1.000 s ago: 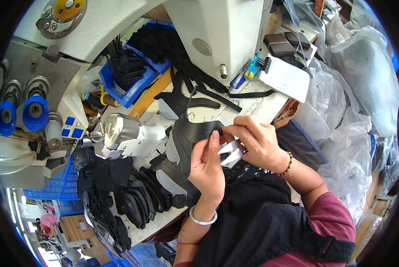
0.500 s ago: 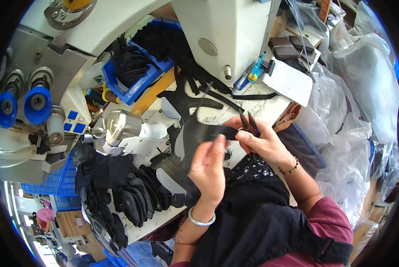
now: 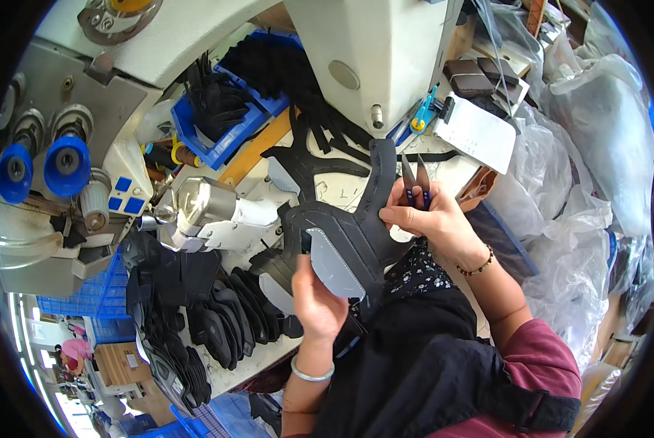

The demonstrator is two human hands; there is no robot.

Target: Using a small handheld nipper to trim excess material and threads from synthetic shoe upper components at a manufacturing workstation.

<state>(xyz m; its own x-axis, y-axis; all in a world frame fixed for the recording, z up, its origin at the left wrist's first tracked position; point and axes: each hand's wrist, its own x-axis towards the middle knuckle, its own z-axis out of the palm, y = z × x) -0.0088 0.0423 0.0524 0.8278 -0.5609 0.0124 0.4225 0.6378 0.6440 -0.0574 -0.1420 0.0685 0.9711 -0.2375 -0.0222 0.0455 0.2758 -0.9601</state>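
Note:
A flat black shoe upper (image 3: pixel 341 226) with stitched lines and a grey panel (image 3: pixel 333 269) is spread between my hands above the worktable. By the grey panel, my left hand (image 3: pixel 318 303) grips its lower left edge, some fingers hidden behind it. My right hand (image 3: pixel 436 219) pinches the upper's right side between thumb and fingers. Small thread snips (image 3: pixel 417 182) are tucked in that same hand, their blades apart and pointing away from me. Beyond the upper, another black shoe upper (image 3: pixel 312 164) lies on the table.
A white sewing machine (image 3: pixel 392 66) rises ahead, its metal post (image 3: pixel 199 204) to the left. Blue bins (image 3: pixel 210 146) of black parts stand behind. Stacked black pieces (image 3: pixel 221 325) lie at left. Clear plastic bags (image 3: pixel 560 241) pile at right, near a paper pad (image 3: pixel 476 131).
The black upper has turned and opened out, so its grey panel now faces up. My left hand has moved down and left to its edge. The snips stay in my right hand.

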